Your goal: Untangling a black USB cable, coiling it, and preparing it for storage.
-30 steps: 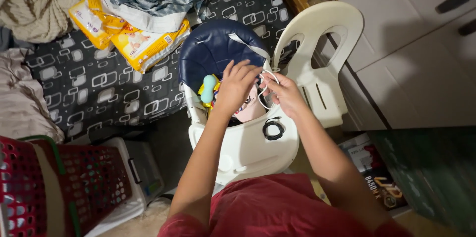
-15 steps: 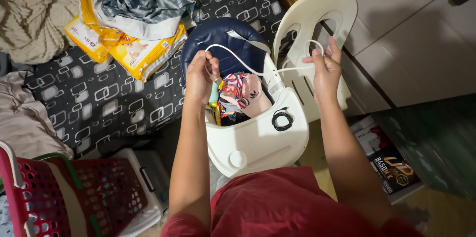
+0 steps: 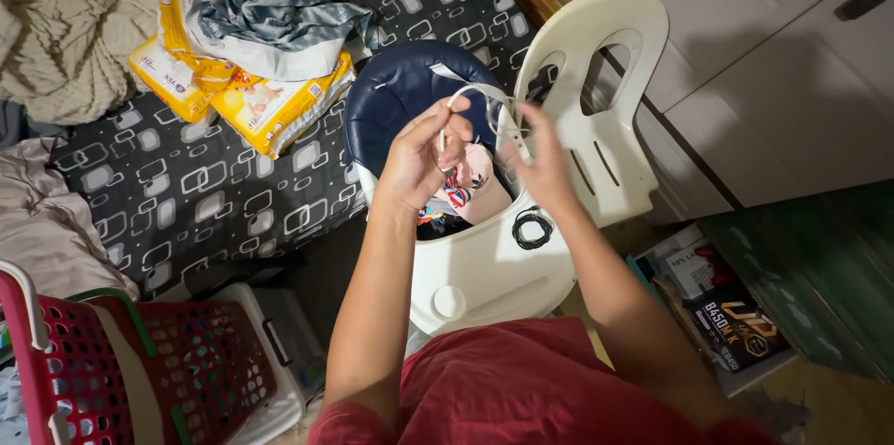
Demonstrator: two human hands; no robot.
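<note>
A: Where's the white cable [image 3: 484,96]?

B: Above the white high chair tray [image 3: 484,273], in front of the navy seat back [image 3: 396,96]. It loops between both hands, long run going roughly left to right.

A: Left hand [image 3: 424,156]?

B: Pinched shut on the cable, thumb and fingers closed on the loop's left end, forearm coming straight up from the red shirt [image 3: 521,389].

A: Right hand [image 3: 540,161]?

B: Blurred. Fingers spread narrow with the cable at its fingertips, looks like it's holding the other end. Both hands touch it, so neither is nearer; the slack arcs over toward the seat back.

A: Anything else by the tray?

B: A coiled black cable [image 3: 533,229] lies on it, just right of the patterned cloth [image 3: 461,198] in the seat. White plastic chair [image 3: 605,82] behind the tray.
</note>
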